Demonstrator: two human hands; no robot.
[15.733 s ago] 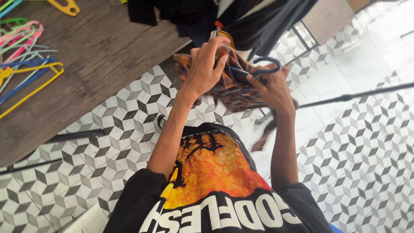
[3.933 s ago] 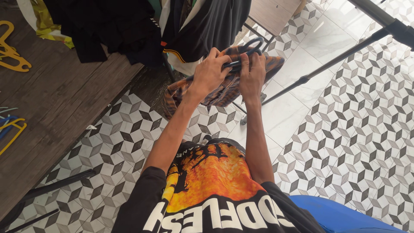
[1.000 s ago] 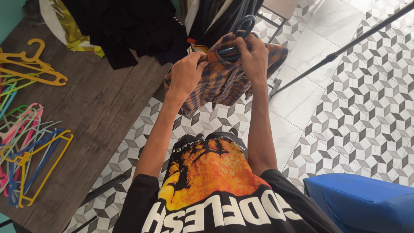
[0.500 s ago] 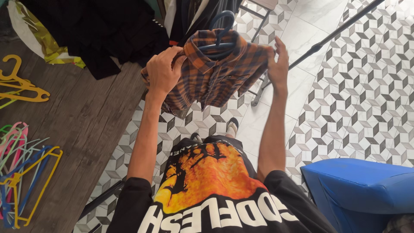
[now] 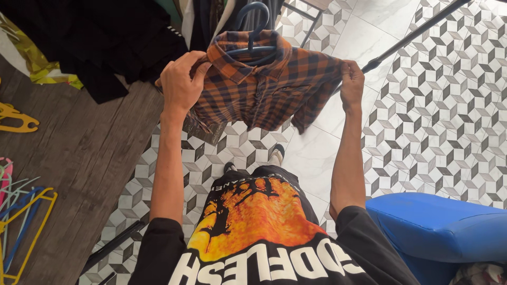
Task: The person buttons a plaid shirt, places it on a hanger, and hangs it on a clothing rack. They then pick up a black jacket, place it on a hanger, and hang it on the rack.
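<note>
An orange and dark blue checked shirt point(image 5: 269, 87) hangs spread out in front of me on a blue hanger point(image 5: 252, 21), whose hook sticks up above the collar. My left hand point(image 5: 180, 82) grips the shirt's left shoulder. My right hand point(image 5: 351, 84) pinches the right shoulder and sleeve top. The shirt is held in the air over the tiled floor, its front facing me.
A wooden table point(image 5: 68, 153) stands at the left with a pile of dark clothes point(image 5: 100, 42), a yellow hanger point(image 5: 13, 119) and several coloured hangers point(image 5: 21, 211). A dark rail pole point(image 5: 412, 34) crosses the upper right. A blue container point(image 5: 443, 232) sits at lower right.
My hands have moved apart to the shoulders, pulling the bunched shirt out flat on its hanger. The right hand, open half a second ago, now grips the right shoulder.
</note>
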